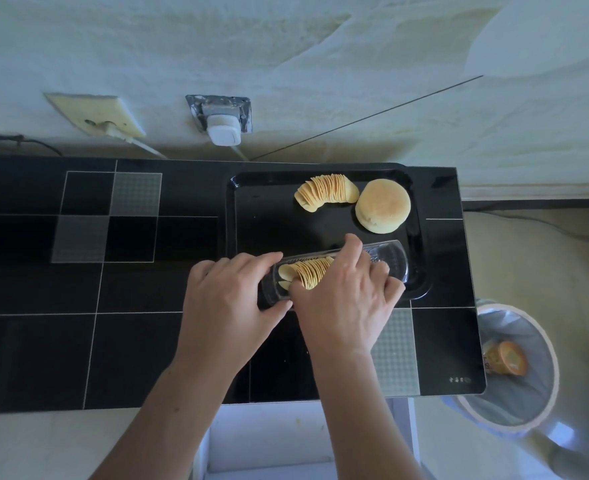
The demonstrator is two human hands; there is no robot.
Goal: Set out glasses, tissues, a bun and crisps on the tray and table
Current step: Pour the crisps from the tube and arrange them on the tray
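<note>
- Working from the head view, the only one I have: both hands sit at the near edge of the black tray [237, 202], which lies on the right half of the dark tiled table [78, 341].
- Left hand [229, 299]: fingers curled round the left end of the clear plastic crisp sleeve [386, 258], thumb below, steadying it. Firm hold, as far as I can judge.
- Right hand [345, 299]: fingers bent down into the sleeve, closed over the remaining crisps [310, 271]. Thumb is on the near side; how tightly it pinches I cannot tell.
- Sleeve's long axis runs left to right, slightly raised to the right, straddling the tray's near rim. Its right end looks emptied.
- Already on the tray: a fanned stack of crisps [327, 194] at the far side, the bun [383, 206] touching it on its right.
- Key relation: open tray floor lies directly beyond the hands, between the sleeve and the fanned stack. Right hand is nearer and already on the crisps, so I judge the lift-out goes forward with that hand.
- Glasses and tissues: not in view.
- Off the table, right: a lined bin [514, 368] holding an orange packet [506, 358].
</note>
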